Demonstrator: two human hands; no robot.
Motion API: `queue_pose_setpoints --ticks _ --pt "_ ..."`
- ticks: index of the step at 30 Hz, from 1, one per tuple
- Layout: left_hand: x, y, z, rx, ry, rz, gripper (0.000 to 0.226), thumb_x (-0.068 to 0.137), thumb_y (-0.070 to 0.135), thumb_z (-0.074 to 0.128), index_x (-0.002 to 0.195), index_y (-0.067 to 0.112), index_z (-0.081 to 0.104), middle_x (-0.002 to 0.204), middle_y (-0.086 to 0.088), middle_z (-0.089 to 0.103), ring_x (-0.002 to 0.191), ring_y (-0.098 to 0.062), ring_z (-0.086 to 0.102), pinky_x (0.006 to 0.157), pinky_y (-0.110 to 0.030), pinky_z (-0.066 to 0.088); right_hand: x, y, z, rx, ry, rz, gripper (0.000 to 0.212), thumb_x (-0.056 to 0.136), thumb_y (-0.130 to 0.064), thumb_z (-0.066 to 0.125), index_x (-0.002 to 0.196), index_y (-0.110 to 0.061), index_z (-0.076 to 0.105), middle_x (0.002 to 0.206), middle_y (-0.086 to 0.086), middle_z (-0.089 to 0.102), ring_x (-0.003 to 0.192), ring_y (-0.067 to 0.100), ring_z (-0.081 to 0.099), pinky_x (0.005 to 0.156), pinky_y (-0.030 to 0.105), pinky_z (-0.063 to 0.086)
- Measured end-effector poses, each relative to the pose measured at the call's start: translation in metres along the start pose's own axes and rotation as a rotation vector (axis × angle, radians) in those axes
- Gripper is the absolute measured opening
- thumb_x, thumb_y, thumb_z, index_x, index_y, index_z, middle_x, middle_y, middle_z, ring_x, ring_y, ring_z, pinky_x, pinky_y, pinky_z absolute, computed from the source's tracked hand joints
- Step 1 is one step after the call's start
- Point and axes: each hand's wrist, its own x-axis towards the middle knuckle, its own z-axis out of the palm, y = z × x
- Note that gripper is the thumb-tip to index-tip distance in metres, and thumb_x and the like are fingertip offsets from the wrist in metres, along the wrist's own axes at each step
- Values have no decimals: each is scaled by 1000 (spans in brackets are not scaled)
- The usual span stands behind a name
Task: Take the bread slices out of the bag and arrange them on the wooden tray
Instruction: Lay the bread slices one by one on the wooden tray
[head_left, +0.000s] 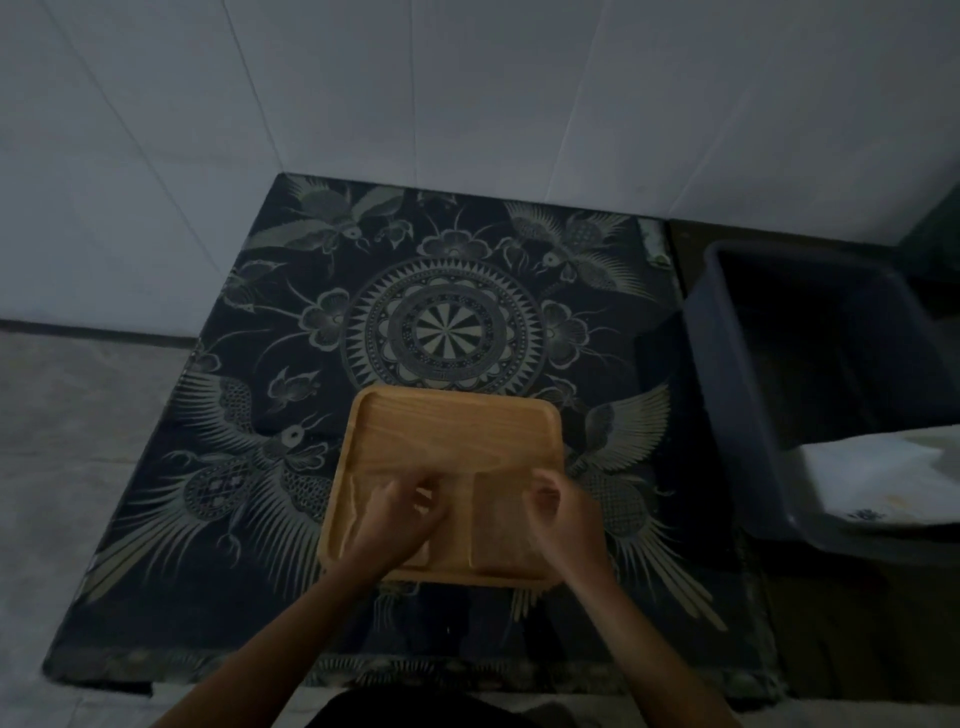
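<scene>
Light: dim, and both hands are blurred.
Table: a low surface under a dark patterned cloth (291, 364) with birds and a round centre motif.
Wooden tray (457, 436): near the table's front edge, at its middle; one wide compartment at the far side, two smaller ones at the near side.
Left hand (395, 525): over the near-left compartment, fingers (423, 501) curled inward and pinched together; whether they hold anything cannot be told.
Right hand (563, 519): over the near-right compartment, by the tray's right rim, fingers bent and partly closed; what they grip cannot be told.
Bag: a faint, clear film (498, 499) seems to lie across the near compartments between the two hands, touching both sets of fingers; too blurred to be sure.
Bread slices: none can be made out on the tray or at the fingers.
Right of the table: a dark plastic tub (727, 332), with something white (878, 478) in its near end.
</scene>
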Motion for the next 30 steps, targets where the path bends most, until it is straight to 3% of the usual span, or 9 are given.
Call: queue_pose_setpoints --ticks 4,8,11,14,18,21,27,30 --pt "5 9 20 -50 -71 -72 38 87 29 73 124 20 68 105 7 70 87 2 62 77 -22 51 -4 19 -8 -1 64 75 36 97 -25 68 131 -13 65 118 1 71 105 13 67 88 26 53" --pt "3 13 37 -114 -150 -144 33 88 28 72 120 21 72 107 5 75 92 -5 69 88 -36 58 -9 33 -6 92 2 184 38 97 -32 67 131 -15 65 118 0 70 107 15 66 94 35 56" --pt "-2 14 43 -153 -155 -172 30 86 28 71 115 28 74 99 14 76 86 0 71 82 -37 62 -12 39 -2 191 -59 233 36 96 -37 68 126 -16 72 108 -5 73 94 5 67 79 22 56" --pt "-4 15 48 -205 -125 -206 30 84 21 72 114 25 75 95 10 77 83 -5 73 80 -39 63 -14 42 1 210 -59 259 33 96 -37 70 122 -17 73 103 -7 72 85 -4 62 66 8 45" --pt "-5 18 51 -248 -81 -214 31 83 13 74 113 22 75 90 7 77 75 -4 72 76 -36 63 -11 45 4 314 -58 361 34 93 -34 72 124 -18 71 110 -5 71 98 9 65 84 28 57" --pt "-6 17 52 -268 -63 -209 31 84 14 76 114 21 74 94 5 76 82 -8 72 77 -37 62 -10 47 6 432 -58 439 32 91 -30 75 121 -19 72 109 -4 71 100 13 67 94 40 59" --pt "-6 18 51 -326 -65 -203 30 84 14 77 114 19 72 96 5 75 88 -10 71 80 -37 62 -9 46 6 563 -54 501 23 85 -23 79 108 -24 74 97 -8 75 90 11 71 77 29 59" --pt "-6 18 47 -370 -74 -212 28 83 16 77 107 29 72 96 6 76 89 -11 72 81 -39 63 -10 44 6 586 -72 521 28 85 -24 82 111 -19 75 101 -2 77 94 15 72 79 31 60"
